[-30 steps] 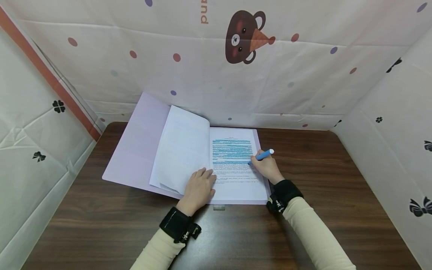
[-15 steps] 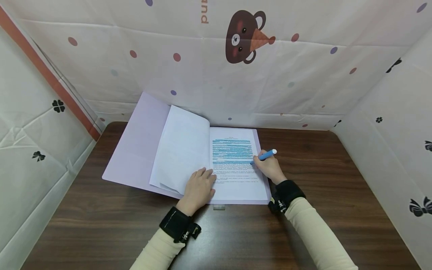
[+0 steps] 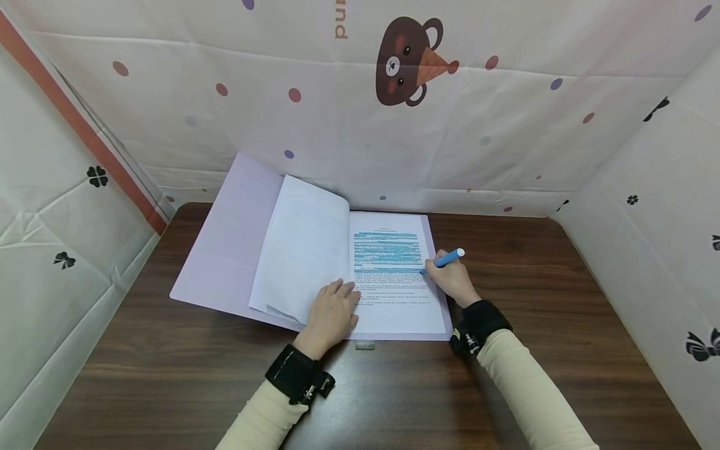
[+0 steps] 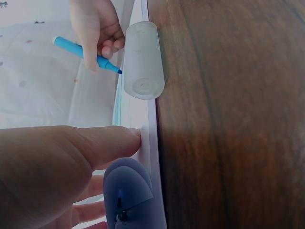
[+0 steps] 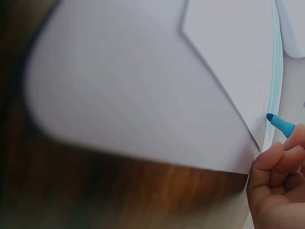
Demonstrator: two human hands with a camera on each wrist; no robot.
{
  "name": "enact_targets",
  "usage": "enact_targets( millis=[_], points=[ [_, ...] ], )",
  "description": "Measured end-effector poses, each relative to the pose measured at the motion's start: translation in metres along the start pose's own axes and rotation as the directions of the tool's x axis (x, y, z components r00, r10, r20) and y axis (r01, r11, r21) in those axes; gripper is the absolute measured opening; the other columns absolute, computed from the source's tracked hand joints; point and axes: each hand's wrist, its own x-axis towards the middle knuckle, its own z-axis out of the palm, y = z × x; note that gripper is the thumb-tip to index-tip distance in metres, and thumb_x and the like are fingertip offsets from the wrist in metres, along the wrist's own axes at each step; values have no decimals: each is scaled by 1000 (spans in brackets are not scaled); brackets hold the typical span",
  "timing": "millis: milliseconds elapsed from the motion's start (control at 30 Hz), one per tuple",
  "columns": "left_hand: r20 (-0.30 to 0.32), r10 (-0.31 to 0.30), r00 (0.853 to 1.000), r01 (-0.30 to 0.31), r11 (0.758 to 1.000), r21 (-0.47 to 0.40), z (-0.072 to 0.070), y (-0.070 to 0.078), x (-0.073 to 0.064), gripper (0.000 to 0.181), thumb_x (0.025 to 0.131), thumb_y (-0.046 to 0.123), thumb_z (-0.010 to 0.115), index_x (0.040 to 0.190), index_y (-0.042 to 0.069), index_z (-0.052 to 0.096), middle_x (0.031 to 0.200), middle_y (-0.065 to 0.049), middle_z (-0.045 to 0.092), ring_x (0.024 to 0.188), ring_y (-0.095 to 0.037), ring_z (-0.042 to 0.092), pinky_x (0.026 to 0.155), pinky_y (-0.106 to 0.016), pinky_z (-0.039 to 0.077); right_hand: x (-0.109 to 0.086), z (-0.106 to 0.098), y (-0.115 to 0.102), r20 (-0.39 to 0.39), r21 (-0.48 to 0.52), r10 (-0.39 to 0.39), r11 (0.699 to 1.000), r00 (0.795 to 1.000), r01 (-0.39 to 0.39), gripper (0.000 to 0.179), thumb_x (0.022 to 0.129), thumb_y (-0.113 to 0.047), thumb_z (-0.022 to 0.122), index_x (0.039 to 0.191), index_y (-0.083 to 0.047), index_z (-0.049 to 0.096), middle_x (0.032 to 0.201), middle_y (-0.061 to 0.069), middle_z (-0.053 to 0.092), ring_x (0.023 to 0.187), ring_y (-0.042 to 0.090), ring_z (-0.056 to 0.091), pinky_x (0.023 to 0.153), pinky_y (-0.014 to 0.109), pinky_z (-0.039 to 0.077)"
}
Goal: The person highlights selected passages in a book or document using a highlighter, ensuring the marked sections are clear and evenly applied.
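Note:
My right hand (image 3: 452, 278) pinches a blue marker (image 3: 449, 257) near its dark tip, at the right end of a text line on the printed page (image 3: 399, 319). In the right wrist view the marker tip (image 5: 270, 117) is right at the paper. Blue highlighting covers the upper lines of text; the lower lines are plain white. My left hand (image 3: 329, 312) rests with fairly straight fingers across the turned-back white sheets (image 3: 306, 237) and the page's lower left edge. Both lie in an opened lilac folder (image 3: 219, 250).
A small greyish piece (image 3: 365, 345) lies just below the folder's lower edge. In the left wrist view a whitish translucent cylinder (image 4: 143, 62) overlaps the page edge. The dark wooden table (image 3: 169, 387) is bordered by printed cloth walls (image 3: 478, 150) at back and sides.
The right hand and marker have slid a little to the right along the text line, toward the page's right edge. My left hand and the folder have stayed put.

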Motion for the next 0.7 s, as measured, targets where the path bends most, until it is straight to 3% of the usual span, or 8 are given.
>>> enact_targets(
  millis=[700],
  points=[
    [26,-5,1000,5,1000,2,-1,0,0,44,81,30,68,121,12,61,131,-9,54,126,-29,43,104,-42,34,0,-2,4,-13,9,36,999,999,-36,26,92,-24,47,76,-6,38,64,4,37,55,18,36,47,23,27]
  ],
)
